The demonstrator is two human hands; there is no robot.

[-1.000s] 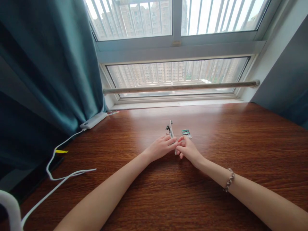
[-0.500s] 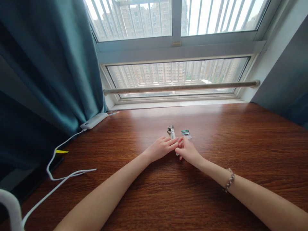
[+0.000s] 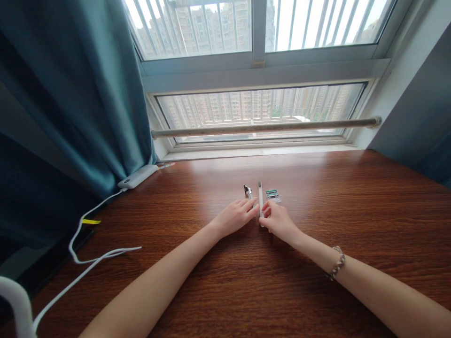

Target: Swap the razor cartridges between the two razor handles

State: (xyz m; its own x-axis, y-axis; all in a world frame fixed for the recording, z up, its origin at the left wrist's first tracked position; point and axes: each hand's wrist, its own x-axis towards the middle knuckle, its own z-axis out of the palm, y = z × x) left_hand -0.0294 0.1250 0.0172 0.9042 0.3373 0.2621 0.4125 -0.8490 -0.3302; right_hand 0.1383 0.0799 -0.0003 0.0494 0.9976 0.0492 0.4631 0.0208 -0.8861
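Both my hands rest on the brown wooden table (image 3: 317,281), side by side near its middle. My left hand (image 3: 235,217) has its fingertips closed on a short silver piece with a dark head (image 3: 247,190) that points toward the window. My right hand (image 3: 278,220) pinches a slim pale stick-like piece (image 3: 260,197) that lies upright just right of the silver one. The two pieces are slightly apart. A small pack of green and silver cartridges (image 3: 272,194) lies on the table just beyond my right hand. A beaded bracelet (image 3: 337,264) is on my right wrist.
A white power bank (image 3: 137,176) lies at the table's back left, with a white cable (image 3: 88,253) trailing toward the front left. Teal curtains (image 3: 70,103) hang at the left. A window with a horizontal rail (image 3: 264,126) runs along the table's far edge.
The single item held between both hands has come apart into two pieces: the silver piece stays with my left hand and the pale stick has moved right with my right hand.
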